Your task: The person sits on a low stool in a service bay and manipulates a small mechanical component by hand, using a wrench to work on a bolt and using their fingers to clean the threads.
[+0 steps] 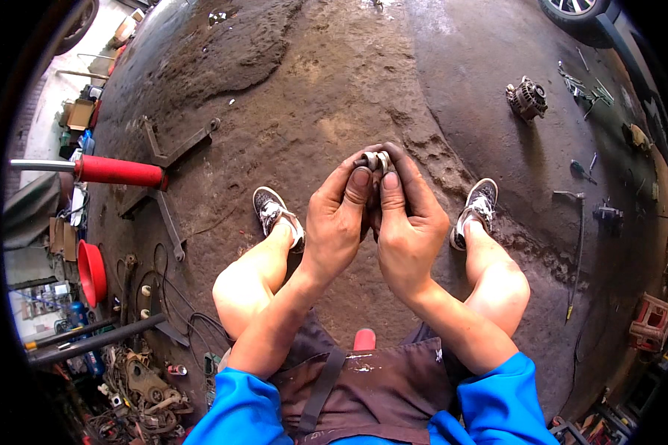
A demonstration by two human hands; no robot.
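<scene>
Both my hands meet in front of me, above the floor between my shoes. My left hand [334,226] is closed, its thumb and fingers pinching a small metal part [377,159] with a pale, ring-like surface. On the other side of the same part, my right hand [410,233] is closed too, with the thumb pressed up against it. Dark grease covers the thumbs and fingertips. Most of the part is hidden by the fingers, so its exact kind cannot be made out.
An alternator [528,99] lies on the stained floor at the far right, with scattered hand tools [588,89] beyond it. A long-handled bar [577,252] lies to the right. At left are a red cylinder [119,170], a metal stand [185,141], a red funnel-like dish [90,273] and scrap parts [148,386].
</scene>
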